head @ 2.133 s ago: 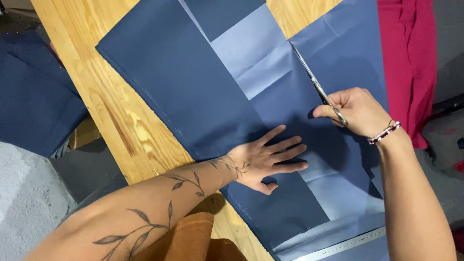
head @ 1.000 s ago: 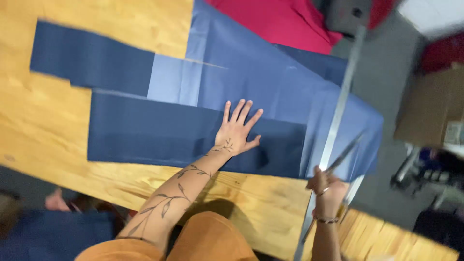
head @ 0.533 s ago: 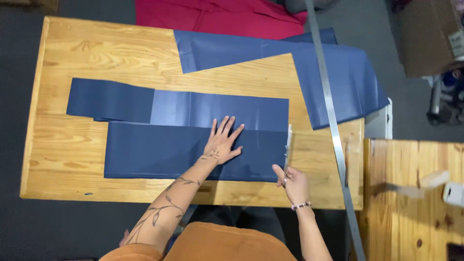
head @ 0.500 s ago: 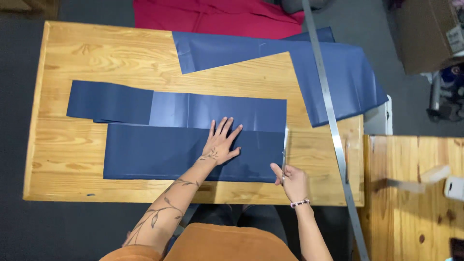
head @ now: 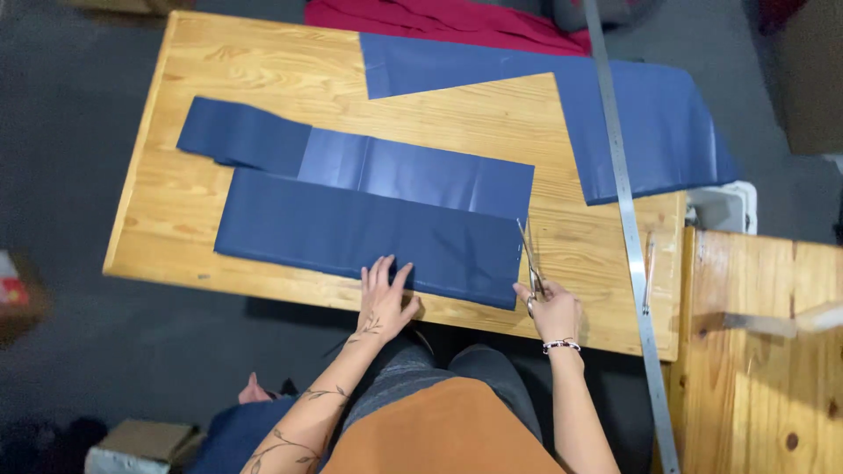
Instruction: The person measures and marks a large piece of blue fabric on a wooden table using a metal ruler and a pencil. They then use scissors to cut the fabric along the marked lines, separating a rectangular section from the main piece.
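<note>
Left hand (head: 384, 303): open, flat on navy fabric (head: 369, 233) | Right hand (head: 551, 312): gripping scissors (head: 529, 263) | Method: I keep fabric flat on worktop (head: 263, 61), blades along right edge.

Bare counter (head: 263, 70) lay open above the cut navy fabric (head: 369, 233). A long metal ruler (head: 625, 228) barred the right side. Another navy sheet (head: 650, 132) and red cloth (head: 439, 16) crowded the far edge.

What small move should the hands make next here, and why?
Probably lift the scissors clear of the navy fabric panel. Their blades lie along its right edge, where the panel already looks separate from the large navy piece, and the left hand lies flat on its near edge.
</note>
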